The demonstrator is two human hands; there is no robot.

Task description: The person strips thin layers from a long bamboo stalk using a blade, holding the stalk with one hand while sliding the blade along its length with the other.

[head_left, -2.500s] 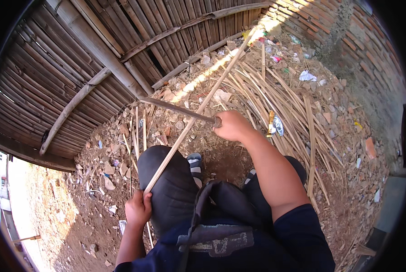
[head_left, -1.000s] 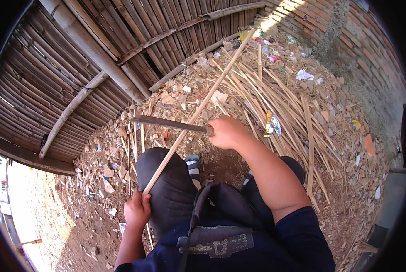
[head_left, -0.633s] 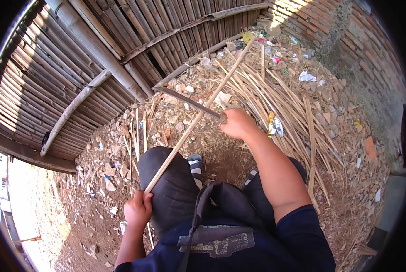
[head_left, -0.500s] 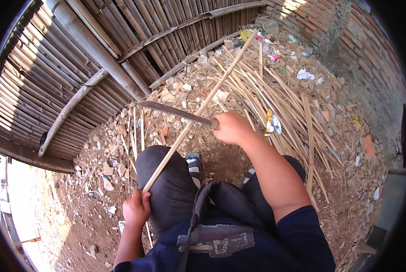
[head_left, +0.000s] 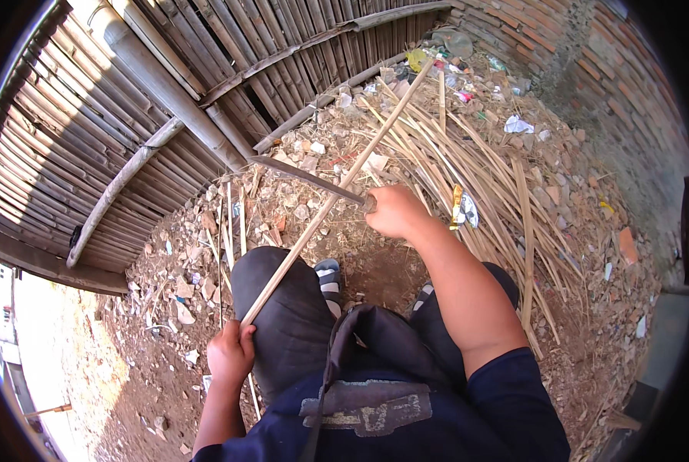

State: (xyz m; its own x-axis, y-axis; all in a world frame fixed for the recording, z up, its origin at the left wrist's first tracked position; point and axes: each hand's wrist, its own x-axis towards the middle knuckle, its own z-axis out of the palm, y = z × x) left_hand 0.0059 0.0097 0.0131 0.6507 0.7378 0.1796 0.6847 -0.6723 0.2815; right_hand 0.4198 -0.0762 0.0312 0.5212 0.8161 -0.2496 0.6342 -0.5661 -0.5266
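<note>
- Above the left knee of the dark, smooth-woven trousers (head_left: 287,296), a long bamboo strip (head_left: 298,250) slants up and away, pale, straight and flat-sided, its far end near the littered foot of the wall.
- At the strip's near end, beside that knee, the left hand (head_left: 231,353) is curled around it, thumb laid along the top and fingers folded under.
- In front of the knees, the right hand (head_left: 397,212) is closed in a fist on the short, stubby handle of a long knife (head_left: 306,178).
- Across the strip's middle, the knife's narrow, dull grey-brown blade makes a slanted cross, tip pointing away to the left; whether its edge bites into the bamboo cannot be told.
- Beyond the right forearm, a loose fan of split bamboo strips (head_left: 483,196) lies on the ground, slender, fibrous and straw-coloured, with a shiny, crinkled gold-and-silver wrapper (head_left: 464,206) on it.
- Under the person, open sandals with pale bands (head_left: 328,279) stand on bare brown soil, which roughens into rubble (head_left: 287,165) of angular stones and brick chips.
- At the upper left, a wall of weathered bamboo slats (head_left: 60,138) is crossed by round, knotted poles (head_left: 160,85), sunlight striping part of it.
- At the upper right, a brick wall (head_left: 514,42) shows coarse orange courses and patchy grey mortar.
</note>
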